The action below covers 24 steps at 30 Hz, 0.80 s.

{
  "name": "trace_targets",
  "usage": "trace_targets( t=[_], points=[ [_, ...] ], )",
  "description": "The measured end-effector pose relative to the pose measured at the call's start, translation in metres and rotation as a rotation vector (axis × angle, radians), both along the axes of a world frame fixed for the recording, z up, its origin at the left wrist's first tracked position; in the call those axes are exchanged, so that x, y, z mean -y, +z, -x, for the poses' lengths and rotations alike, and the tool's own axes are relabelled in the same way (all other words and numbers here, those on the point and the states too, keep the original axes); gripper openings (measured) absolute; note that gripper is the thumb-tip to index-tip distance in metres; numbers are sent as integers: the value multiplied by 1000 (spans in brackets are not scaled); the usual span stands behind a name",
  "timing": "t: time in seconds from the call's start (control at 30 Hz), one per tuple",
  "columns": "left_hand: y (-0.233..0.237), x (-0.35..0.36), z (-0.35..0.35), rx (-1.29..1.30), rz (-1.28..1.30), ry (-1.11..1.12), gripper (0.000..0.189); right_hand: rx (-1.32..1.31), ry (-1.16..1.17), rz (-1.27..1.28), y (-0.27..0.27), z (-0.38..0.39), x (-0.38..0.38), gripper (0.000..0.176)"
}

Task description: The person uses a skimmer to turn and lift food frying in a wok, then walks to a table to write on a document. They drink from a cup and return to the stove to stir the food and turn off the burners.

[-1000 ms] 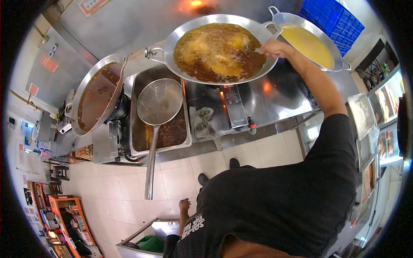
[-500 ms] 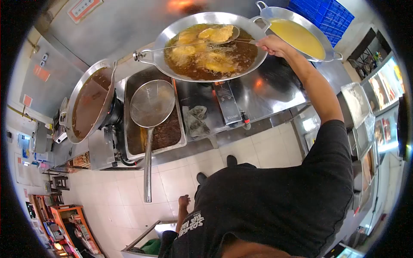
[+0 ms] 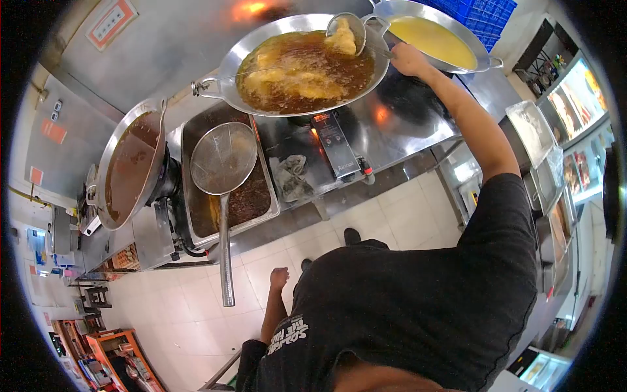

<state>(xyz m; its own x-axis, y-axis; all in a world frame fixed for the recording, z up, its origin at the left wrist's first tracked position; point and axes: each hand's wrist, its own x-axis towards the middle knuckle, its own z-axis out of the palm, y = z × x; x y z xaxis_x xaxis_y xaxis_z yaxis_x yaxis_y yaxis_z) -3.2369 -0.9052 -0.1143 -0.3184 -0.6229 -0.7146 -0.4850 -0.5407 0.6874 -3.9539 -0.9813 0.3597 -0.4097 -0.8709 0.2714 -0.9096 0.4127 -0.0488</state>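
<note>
My right hand is closed round the handle of a wire skimmer at the right side of a large wok. The skimmer's basket is tilted over the wok's far right rim and holds a golden fried piece. More golden pieces float in the bubbling dark oil. A thin metal rod crosses the wok from its left handle. My left hand hangs low beside my body, over the floor, its fingers curled; whether it holds anything cannot be made out.
A big round strainer lies across a metal tray of dark oil. Another wok of brown liquid stands at the left. Behind my right hand is a pan of yellow liquid, near blue crates. A crumpled cloth lies on the counter.
The skimmer has gone from nearly flat over the oil to tilted at the wok's far right rim, with one piece in it. My left hand has risen slightly. The whole view has shifted.
</note>
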Motion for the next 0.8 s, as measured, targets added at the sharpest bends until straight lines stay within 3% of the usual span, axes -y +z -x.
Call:
trace_targets(
  t=[0.03, 0.1, 0.2, 0.4, 0.5, 0.6, 0.67, 0.8],
  points=[
    [18, -1, 24, 118, 100, -2, 23, -9, -17, -5, -1, -5, 0, 22],
    [60, 6, 63, 75, 171, -135, 24, -26, -53, -16, -2, -22, -5, 22],
    [82, 22, 111, -14, 96, -191, 28, -66, -86, -100, 12, -56, -17, 21],
    [138, 34, 195, -181, -80, -442, 33, -14, -160, -24, 13, -66, -24, 21],
    [155, 35, 235, -223, -100, -552, 33, -8, 8, 94, -7, -25, -22, 23],
    [163, 35, 276, -298, -169, -584, 35, 542, -135, 18, 21, -32, -31, 23],
    [156, 34, 303, -358, -220, -545, 37, 754, -142, 148, 34, -44, -44, 17],
    [149, 34, 348, -431, -332, -387, 40, 772, -200, 149, 46, -44, -49, 16]
  ],
)
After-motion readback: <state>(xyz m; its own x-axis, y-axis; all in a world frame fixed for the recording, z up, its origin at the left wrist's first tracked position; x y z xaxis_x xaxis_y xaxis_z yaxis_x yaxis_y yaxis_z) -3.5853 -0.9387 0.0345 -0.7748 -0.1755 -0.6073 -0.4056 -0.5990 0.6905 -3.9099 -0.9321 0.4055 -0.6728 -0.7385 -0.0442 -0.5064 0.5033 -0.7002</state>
